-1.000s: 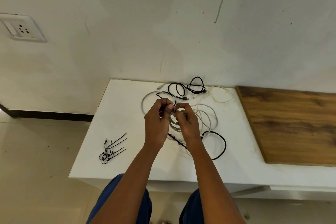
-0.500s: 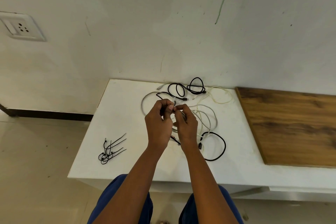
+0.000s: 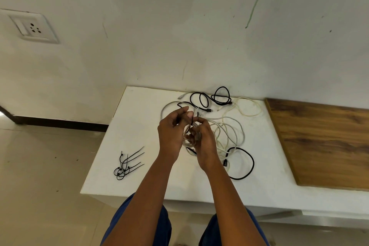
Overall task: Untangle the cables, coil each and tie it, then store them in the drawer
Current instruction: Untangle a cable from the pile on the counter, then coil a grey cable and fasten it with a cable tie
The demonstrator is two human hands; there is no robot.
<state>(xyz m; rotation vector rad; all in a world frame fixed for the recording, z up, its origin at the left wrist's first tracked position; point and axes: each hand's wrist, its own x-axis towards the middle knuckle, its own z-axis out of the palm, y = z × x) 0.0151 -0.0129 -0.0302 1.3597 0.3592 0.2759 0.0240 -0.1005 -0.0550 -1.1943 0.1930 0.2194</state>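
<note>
Early stage: cables (image 3: pixel 225 126) tangled on white table (image 3: pixel 139 126), none tied, ties (image 3: pixel 127 164) untouched, drawer not visible. Your right hand (image 3: pixel 201 142) curls round small grey coil (image 3: pixel 188 141); left hand (image 3: pixel 172 134) pinches black strand (image 3: pixel 192 120) above it, other fingers loosely bent.

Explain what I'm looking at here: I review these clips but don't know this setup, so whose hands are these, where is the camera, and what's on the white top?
There is no machine: a person wears a camera on the head, looking down at both bare hands. The left hand and the right hand hold a bundle of grey cable above the white table. On the table lie tangled black and pale cables, and black cable ties to the left. A wooden board sits to the right.
</note>
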